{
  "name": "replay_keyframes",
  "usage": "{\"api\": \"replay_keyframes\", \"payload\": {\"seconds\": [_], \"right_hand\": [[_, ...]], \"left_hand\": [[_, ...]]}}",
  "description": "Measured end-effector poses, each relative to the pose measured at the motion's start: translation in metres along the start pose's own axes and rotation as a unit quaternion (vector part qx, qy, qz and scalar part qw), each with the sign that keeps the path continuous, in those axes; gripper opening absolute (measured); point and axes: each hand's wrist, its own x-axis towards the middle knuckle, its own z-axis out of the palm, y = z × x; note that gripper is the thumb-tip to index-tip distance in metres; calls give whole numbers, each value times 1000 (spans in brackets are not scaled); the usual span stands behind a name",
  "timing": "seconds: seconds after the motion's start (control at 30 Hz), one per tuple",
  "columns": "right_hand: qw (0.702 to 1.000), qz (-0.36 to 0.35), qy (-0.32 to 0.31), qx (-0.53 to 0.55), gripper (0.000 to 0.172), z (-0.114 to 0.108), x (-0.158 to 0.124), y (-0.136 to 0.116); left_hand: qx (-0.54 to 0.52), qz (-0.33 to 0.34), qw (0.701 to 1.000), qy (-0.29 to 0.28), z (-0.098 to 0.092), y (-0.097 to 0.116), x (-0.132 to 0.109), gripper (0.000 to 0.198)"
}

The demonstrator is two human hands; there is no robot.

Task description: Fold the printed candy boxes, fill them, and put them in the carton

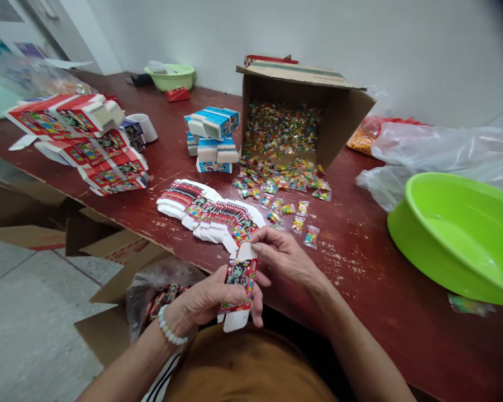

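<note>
Worn items recorded: ochre-brown short-sleeved top [247, 365], black fabric with white stripes [163, 381], and white beaded bracelet [168, 325] at left wrist [176, 312].

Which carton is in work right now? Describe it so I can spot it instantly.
On the dark red table, find the fan of flat printed cartons. Just in front, the left hand and right hand hold one red printed carton, the only one lifted off the table, with white end flaps at top and bottom.

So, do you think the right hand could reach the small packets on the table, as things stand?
Probably yes: the packets lie on the table just beyond the right hand, with nothing between them, though it now touches the paper box.
</note>
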Motion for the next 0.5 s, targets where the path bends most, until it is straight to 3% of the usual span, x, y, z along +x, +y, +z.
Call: {"api": "replay_keyframes", "payload": {"seconds": [0.5], "right_hand": [[998, -18, 60, 9, 16, 11, -10, -9]], "left_hand": [[54, 67, 996, -19, 2, -8, -5, 48]]}}
